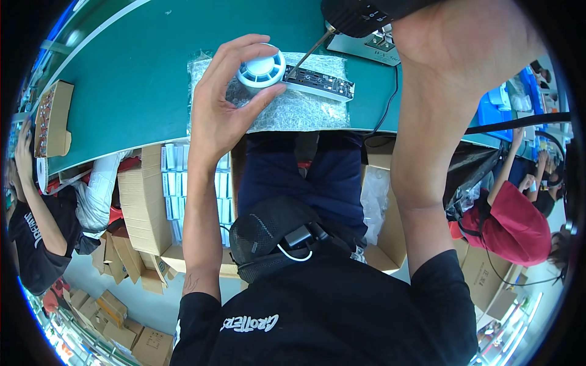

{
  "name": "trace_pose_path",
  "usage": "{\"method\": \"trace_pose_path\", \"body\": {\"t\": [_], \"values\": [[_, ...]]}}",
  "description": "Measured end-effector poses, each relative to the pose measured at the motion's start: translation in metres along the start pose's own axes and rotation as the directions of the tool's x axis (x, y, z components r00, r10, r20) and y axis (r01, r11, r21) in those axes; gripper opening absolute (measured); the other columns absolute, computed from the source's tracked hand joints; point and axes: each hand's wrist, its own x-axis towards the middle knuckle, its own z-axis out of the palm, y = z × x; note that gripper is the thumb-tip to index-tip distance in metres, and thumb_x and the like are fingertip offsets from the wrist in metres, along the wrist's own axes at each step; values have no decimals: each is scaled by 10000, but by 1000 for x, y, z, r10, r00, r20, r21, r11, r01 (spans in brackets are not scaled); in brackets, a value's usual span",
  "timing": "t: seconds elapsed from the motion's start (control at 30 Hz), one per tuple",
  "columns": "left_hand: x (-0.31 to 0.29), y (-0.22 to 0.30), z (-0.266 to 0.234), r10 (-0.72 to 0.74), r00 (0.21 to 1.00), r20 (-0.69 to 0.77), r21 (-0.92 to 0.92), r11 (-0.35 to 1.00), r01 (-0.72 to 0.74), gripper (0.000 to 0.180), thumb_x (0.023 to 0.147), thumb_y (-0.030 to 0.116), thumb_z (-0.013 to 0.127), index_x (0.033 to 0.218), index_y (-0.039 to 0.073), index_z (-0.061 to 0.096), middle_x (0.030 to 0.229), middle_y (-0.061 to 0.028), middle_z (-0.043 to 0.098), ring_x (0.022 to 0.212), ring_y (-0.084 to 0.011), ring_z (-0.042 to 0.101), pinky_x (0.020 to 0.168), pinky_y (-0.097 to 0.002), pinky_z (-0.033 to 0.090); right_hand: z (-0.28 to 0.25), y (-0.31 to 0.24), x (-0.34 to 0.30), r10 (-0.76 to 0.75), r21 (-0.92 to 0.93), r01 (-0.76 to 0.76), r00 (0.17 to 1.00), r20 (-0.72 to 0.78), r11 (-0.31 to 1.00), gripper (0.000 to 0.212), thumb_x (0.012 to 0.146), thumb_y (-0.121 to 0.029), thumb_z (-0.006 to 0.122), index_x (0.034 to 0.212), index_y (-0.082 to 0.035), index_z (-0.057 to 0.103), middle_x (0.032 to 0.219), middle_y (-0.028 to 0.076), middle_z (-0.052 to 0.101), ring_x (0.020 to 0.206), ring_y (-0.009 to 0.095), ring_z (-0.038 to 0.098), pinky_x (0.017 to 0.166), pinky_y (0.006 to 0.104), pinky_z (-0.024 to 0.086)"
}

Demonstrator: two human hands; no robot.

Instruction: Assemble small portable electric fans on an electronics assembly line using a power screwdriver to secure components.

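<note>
My left hand [226, 91] grips the round, vented white head of a small handheld fan [261, 68], thumb on the near side and fingers over the far side. The fan's long body [323, 85] points right, with a black circuit board exposed along it. It rests on a sheet of bubble wrap [262, 113]. My right hand [452, 49] is closed around a black electric screwdriver [369, 15] at the top right; its fingers are partly hidden. The driver's long thin bit [314, 47] slants down to the board's left end, beside the round head.
Behind the driver stands a small white power box [366, 49] with a black cable. A cardboard tray of small parts [52, 119] sits at the table's left edge. Below are open cartons, one with rows of pale blue-white boxes [176, 183]. Other people work at left and right.
</note>
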Motion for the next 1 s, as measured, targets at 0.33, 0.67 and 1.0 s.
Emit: {"method": "trace_pose_path", "body": {"t": [0.33, 0.67, 1.0], "values": [[-1, 2, -1, -22, 1000, 23, -24, 999, 22, 471, 797, 141, 899, 1241, 176, 747, 1381, -79, 687, 1292, -254, 642, 1070, -415, 532, 0, -3, -4, 2, 17, -2, 1000, 14, 1000, 673, 1106, -641, 297, 1277, -30, 518, 614, -3, 515, 416, 110, 512, 416, 266, 505], [1, -1, 1, -31, 1000, 3, -106, 994, 31, 528, 764, 139, 919, 1260, 155, 736, 1337, -71, 700, 1258, -262, 665, 1060, -415, 549, 8, -2, -1, -12, 30, 11, 999, 33, 999, 678, 1104, -647, 297, 1275, -29, 517, 609, -1, 514, 414, 111, 513, 414, 266, 503], [-3, -3, -1, -61, 998, -7, -79, 995, 61, 561, 756, 133, 929, 1278, 154, 723, 1328, -72, 702, 1258, -255, 667, 1068, -415, 550, 27, 9, 10, -56, 44, 54, 996, 68, 998, 684, 1102, -652, 296, 1274, -27, 516, 605, 2, 513, 412, 113, 514, 411, 266, 502]]}}
